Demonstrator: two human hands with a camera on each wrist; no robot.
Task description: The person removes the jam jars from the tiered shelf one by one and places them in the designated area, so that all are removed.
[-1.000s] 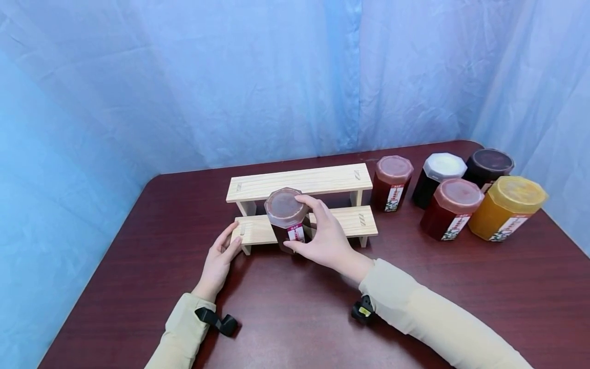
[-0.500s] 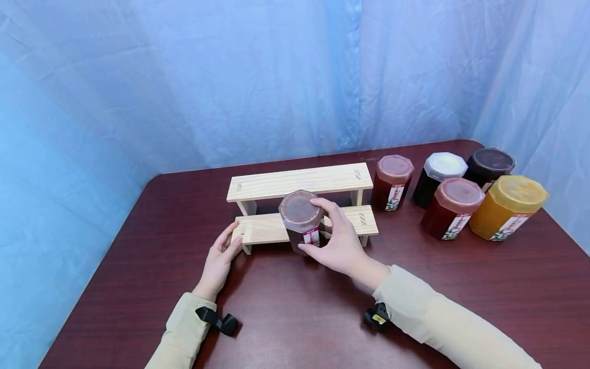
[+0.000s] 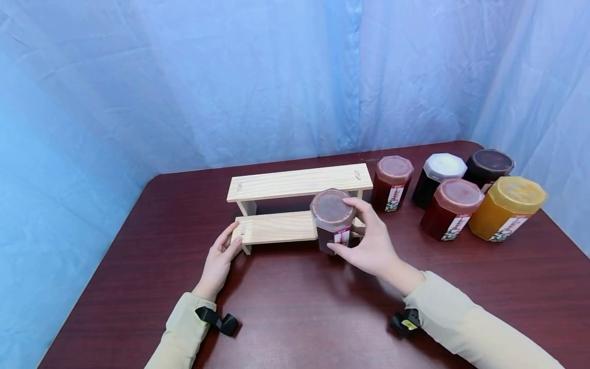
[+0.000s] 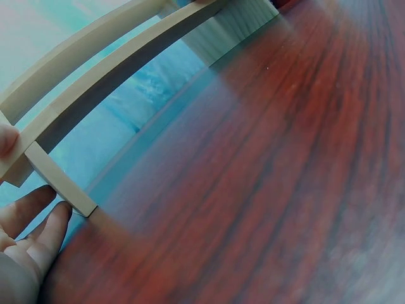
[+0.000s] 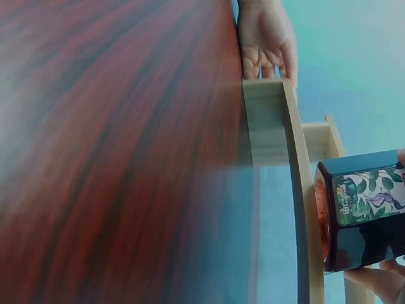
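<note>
My right hand (image 3: 375, 246) grips a dark jar (image 3: 333, 209) with a pale octagonal lid, thumb at the front and fingers round the right side. The jar is upright over the right part of the lower step of a two-tier wooden rack (image 3: 276, 227). In the right wrist view, the base of the jar (image 5: 354, 244) is right at the board's top. My left hand (image 3: 218, 264) holds the left end of that lower step, its thumb on the board and fingers (image 4: 56, 218) beside the leg, as the left wrist view shows.
The raised back step (image 3: 299, 182) runs behind the lower one. On the right stand several jars: a red jar (image 3: 392, 187) by the rack, a white-lidded jar (image 3: 440, 174), another red jar (image 3: 451, 207), a black jar (image 3: 489, 164) and a yellow jar (image 3: 507, 207). A blue curtain (image 3: 258, 82) hangs behind the table.
My right hand has moved the dark jar to the right along the lower step, from left of its middle toward its right end. The left hand has stayed put.
</note>
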